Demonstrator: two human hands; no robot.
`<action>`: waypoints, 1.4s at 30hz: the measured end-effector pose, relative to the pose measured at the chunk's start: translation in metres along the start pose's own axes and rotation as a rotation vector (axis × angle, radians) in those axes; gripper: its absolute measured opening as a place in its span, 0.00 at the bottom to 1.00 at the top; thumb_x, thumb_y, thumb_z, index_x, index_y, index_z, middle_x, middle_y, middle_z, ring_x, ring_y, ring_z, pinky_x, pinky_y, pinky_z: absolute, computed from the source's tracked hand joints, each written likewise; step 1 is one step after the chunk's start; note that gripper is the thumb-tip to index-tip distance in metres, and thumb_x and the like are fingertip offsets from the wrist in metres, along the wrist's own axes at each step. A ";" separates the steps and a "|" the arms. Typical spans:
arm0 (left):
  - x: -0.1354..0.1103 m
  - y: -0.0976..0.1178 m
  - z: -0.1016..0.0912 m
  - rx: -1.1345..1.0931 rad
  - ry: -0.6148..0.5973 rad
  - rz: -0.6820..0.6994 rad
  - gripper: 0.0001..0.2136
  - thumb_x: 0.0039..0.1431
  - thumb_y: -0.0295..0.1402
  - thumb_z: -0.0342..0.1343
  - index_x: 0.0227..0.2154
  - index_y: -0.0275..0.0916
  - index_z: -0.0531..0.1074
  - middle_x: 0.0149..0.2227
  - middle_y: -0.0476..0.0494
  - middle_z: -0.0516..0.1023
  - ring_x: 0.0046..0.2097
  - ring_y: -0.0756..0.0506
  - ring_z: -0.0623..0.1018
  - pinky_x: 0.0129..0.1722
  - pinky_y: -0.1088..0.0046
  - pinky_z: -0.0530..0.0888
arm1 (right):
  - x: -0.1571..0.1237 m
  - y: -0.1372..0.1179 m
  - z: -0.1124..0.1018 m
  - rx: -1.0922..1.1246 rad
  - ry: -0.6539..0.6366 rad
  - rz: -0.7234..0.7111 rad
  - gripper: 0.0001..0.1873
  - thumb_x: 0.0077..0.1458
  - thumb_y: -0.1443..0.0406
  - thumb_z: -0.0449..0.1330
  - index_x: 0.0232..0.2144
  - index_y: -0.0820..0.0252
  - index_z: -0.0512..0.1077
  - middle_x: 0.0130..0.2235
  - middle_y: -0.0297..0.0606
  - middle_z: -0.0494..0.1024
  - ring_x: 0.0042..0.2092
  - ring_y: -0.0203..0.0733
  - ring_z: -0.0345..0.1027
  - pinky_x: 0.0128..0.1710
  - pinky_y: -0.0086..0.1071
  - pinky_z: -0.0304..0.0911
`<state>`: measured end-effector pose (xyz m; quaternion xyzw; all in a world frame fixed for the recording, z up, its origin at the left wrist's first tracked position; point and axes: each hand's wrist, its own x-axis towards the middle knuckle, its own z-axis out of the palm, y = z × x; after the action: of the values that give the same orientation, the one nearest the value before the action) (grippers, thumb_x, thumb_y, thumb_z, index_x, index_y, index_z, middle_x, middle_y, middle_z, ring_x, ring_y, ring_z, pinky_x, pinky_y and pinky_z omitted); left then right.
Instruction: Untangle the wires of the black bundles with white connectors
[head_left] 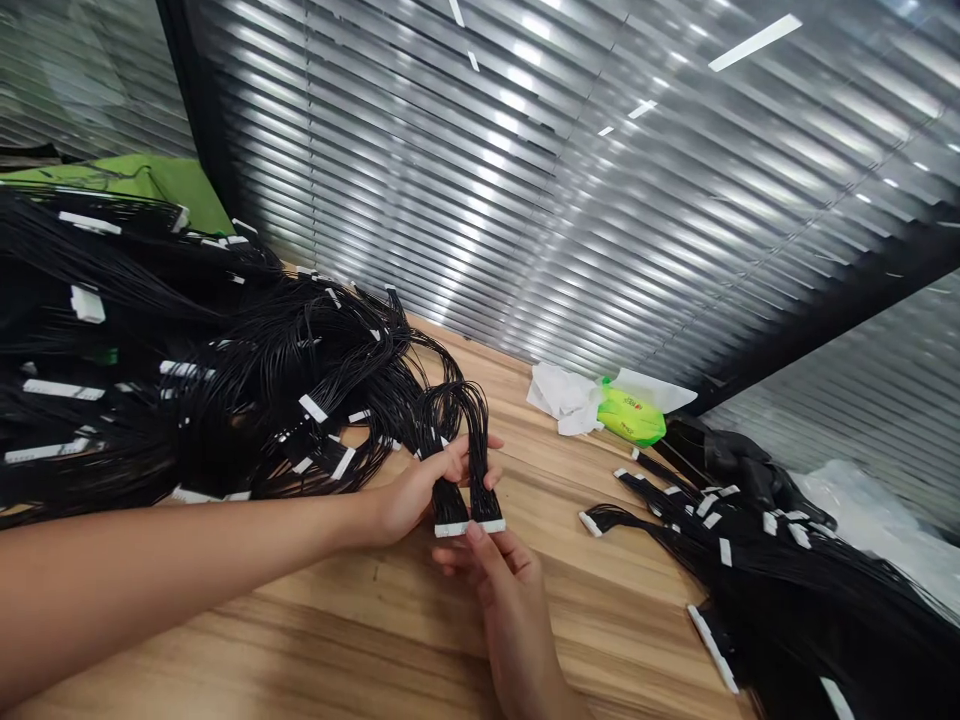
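Between my hands is a black wire harness (480,440) whose two bundles run down into a long white connector (450,529). My left hand (427,485) is closed around the wires just above the connector, with fingertips showing on the far side of the bundles. From below, my right hand (506,585) pinches the connector, its thumb on the front edge near the middle. The harness wires loop upward and back toward a large pile of black wire harnesses (255,370) on the left, tipped with white connectors.
A second heap of black harnesses (795,590) covers the right side of the wooden table (360,640). Toward the back lie a green tissue pack (632,415), crumpled white paper (564,398) and clear plastic (862,515). Metallic blinds (480,180) stand behind the table.
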<state>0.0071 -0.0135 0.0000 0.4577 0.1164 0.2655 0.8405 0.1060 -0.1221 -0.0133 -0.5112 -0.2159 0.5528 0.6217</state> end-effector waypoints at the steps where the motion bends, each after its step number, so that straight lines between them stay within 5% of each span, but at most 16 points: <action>1: -0.001 0.000 0.001 0.016 -0.012 0.011 0.22 0.46 0.33 0.47 0.47 0.39 0.57 0.33 0.50 0.63 0.32 0.51 0.65 0.33 0.73 0.63 | 0.000 0.002 -0.002 -0.006 -0.004 -0.011 0.16 0.39 0.55 0.72 0.26 0.61 0.80 0.25 0.38 0.83 0.26 0.38 0.77 0.28 0.26 0.67; 9: -0.004 -0.004 0.004 0.045 -0.037 0.040 0.22 0.46 0.34 0.45 0.47 0.41 0.56 0.33 0.51 0.63 0.32 0.51 0.66 0.33 0.74 0.65 | 0.006 -0.001 -0.012 -0.120 -0.104 0.079 0.18 0.38 0.53 0.72 0.24 0.62 0.80 0.24 0.42 0.82 0.24 0.40 0.76 0.22 0.26 0.64; 17: -0.004 -0.007 0.004 -0.037 -0.076 -0.007 0.23 0.51 0.38 0.47 0.51 0.42 0.57 0.33 0.50 0.65 0.29 0.52 0.67 0.26 0.77 0.63 | 0.002 -0.007 -0.011 -0.300 -0.178 0.063 0.21 0.44 0.48 0.66 0.26 0.62 0.82 0.28 0.48 0.84 0.27 0.42 0.75 0.29 0.32 0.67; 21: -0.005 -0.002 0.003 0.215 0.097 -0.067 0.17 0.60 0.44 0.44 0.47 0.42 0.65 0.34 0.47 0.72 0.36 0.47 0.71 0.33 0.73 0.67 | 0.003 -0.006 -0.011 -0.200 -0.064 0.030 0.19 0.43 0.51 0.69 0.24 0.62 0.81 0.29 0.47 0.84 0.25 0.41 0.73 0.27 0.33 0.67; 24: -0.005 0.003 -0.001 0.561 0.307 0.084 0.16 0.63 0.48 0.45 0.41 0.42 0.69 0.35 0.48 0.74 0.41 0.47 0.73 0.40 0.73 0.68 | 0.012 -0.008 -0.015 -0.060 0.054 0.008 0.18 0.36 0.52 0.72 0.23 0.61 0.80 0.28 0.44 0.84 0.22 0.36 0.70 0.25 0.29 0.66; 27: -0.005 0.005 -0.005 0.760 0.390 0.137 0.14 0.63 0.47 0.48 0.34 0.41 0.68 0.28 0.53 0.70 0.31 0.51 0.70 0.32 0.77 0.66 | 0.021 -0.012 -0.022 0.033 0.139 -0.020 0.18 0.30 0.53 0.75 0.21 0.60 0.79 0.27 0.42 0.83 0.20 0.32 0.66 0.22 0.26 0.64; 30: -0.004 0.007 -0.008 1.049 0.293 0.259 0.11 0.63 0.41 0.53 0.31 0.39 0.70 0.26 0.54 0.70 0.28 0.53 0.68 0.29 0.78 0.64 | 0.024 -0.014 -0.029 0.056 0.142 -0.047 0.17 0.32 0.54 0.74 0.20 0.60 0.79 0.27 0.41 0.83 0.19 0.30 0.64 0.21 0.25 0.63; 32: -0.004 0.008 -0.009 1.294 0.153 0.503 0.06 0.63 0.36 0.54 0.36 0.40 0.72 0.32 0.52 0.75 0.33 0.53 0.72 0.35 0.77 0.65 | 0.024 -0.015 -0.033 0.065 0.115 -0.054 0.15 0.36 0.55 0.73 0.21 0.60 0.78 0.27 0.41 0.83 0.20 0.31 0.65 0.23 0.26 0.63; 35: -0.003 0.009 -0.012 1.560 0.162 0.797 0.04 0.62 0.33 0.55 0.37 0.44 0.75 0.35 0.50 0.76 0.35 0.51 0.71 0.37 0.73 0.63 | 0.023 -0.016 -0.037 0.078 0.063 -0.033 0.15 0.38 0.55 0.73 0.21 0.60 0.78 0.27 0.41 0.83 0.20 0.31 0.66 0.25 0.27 0.64; 42: -0.002 0.009 -0.011 1.690 0.236 0.836 0.07 0.61 0.38 0.56 0.30 0.47 0.76 0.32 0.52 0.76 0.36 0.49 0.70 0.41 0.68 0.59 | 0.021 -0.015 -0.043 0.018 0.038 -0.033 0.14 0.43 0.55 0.70 0.24 0.60 0.78 0.29 0.40 0.83 0.21 0.33 0.65 0.27 0.30 0.63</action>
<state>-0.0029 -0.0030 0.0007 0.8892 0.1811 0.4171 0.0508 0.1551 -0.1178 -0.0225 -0.5121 -0.2073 0.5347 0.6394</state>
